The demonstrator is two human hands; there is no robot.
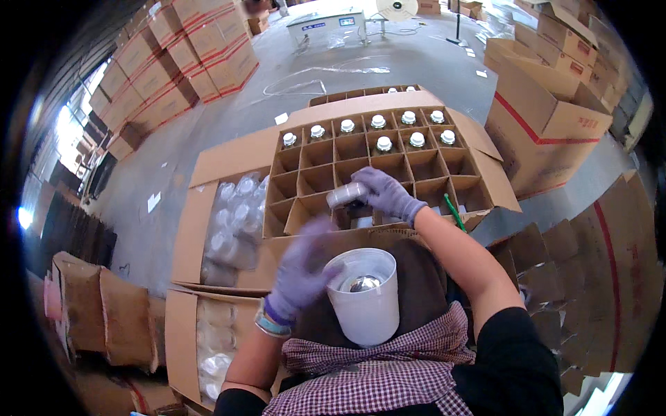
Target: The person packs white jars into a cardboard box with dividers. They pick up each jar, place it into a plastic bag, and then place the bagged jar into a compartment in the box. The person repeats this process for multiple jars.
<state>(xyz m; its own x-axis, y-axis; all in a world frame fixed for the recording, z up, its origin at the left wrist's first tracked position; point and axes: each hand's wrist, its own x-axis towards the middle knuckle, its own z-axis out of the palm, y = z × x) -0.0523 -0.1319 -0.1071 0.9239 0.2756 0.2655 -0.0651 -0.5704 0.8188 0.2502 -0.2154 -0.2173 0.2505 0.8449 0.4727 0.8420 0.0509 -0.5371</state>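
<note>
A pale, translucent cylindrical container [345, 196] tilts sideways in the grip of the grey-purple gloved right hand [390, 195], above the near compartments of a divided brown cardboard carton [316, 155]. The blurred, grey-purple gloved left hand [300, 272] spreads its fingers beside a round white plastic bucket [364, 313]; contact is unclear. White-capped clear bottles [384, 144] stand in the carton's far compartments. Clear plastic containers [239, 215] fill an open box at left.

My left hand in its lilac-grey fabric glove [300, 270] blurs; white glare [26, 218] burns far left, and fisheye bows the red-striped brown cardboard panel [633, 291].
</note>
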